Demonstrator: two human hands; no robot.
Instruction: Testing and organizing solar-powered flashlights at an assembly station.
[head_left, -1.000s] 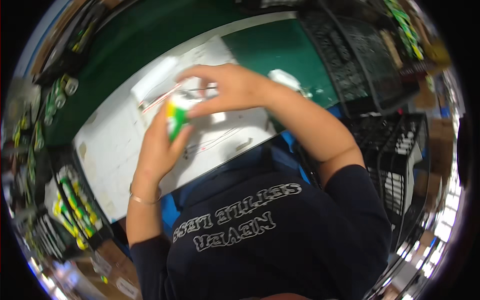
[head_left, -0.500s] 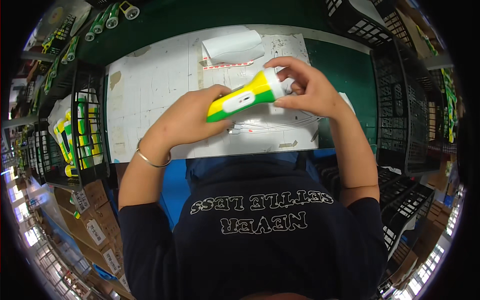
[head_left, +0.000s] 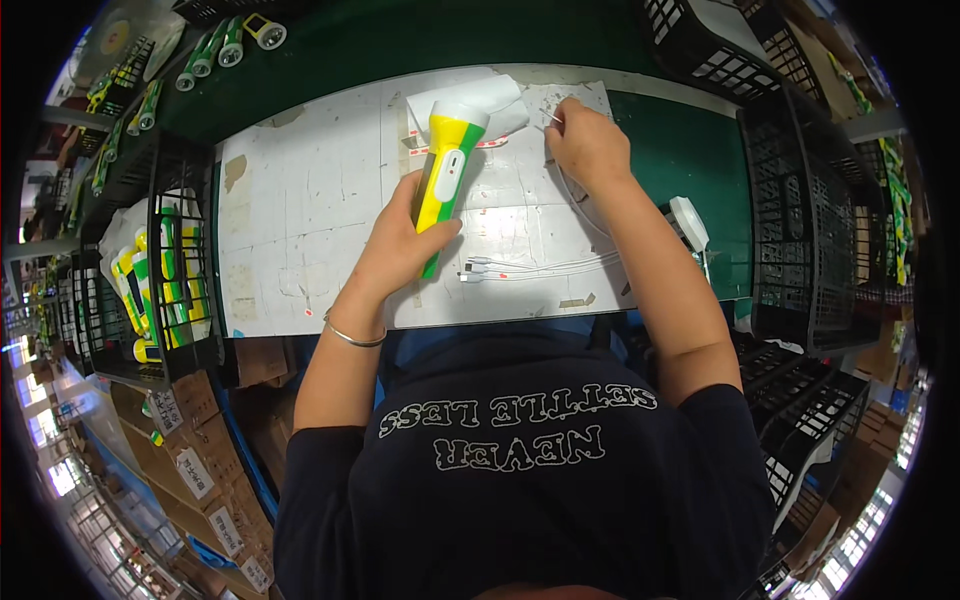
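Observation:
My left hand point(head_left: 400, 235) is wrapped round the lower body of a yellow and green flashlight point(head_left: 452, 170) with a white head. The flashlight tilts up and slightly right, its head over a folded white sheet point(head_left: 425, 103). Farther right, my right hand point(head_left: 588, 145) is closed on a thin white cable, whose tip sticks out by the fingertips. The cable's length runs down from that hand across the white work board point(head_left: 320, 200). Between my forearms lie several white cable plugs point(head_left: 470, 268) on the board. Beside my right forearm sits a white device point(head_left: 690, 222), partly hidden.
A black crate point(head_left: 160, 290) at the left holds several yellow and green flashlights. More flashlights point(head_left: 230, 45) lie on the green surface at the far left. Black crates point(head_left: 800, 230) stand along the right side. Cardboard boxes point(head_left: 190, 460) are at the lower left.
My left hand has turned the flashlight more upright and shifted it left. My right hand has left the flashlight's head, moved up and taken hold of a white cable. The white device is more exposed.

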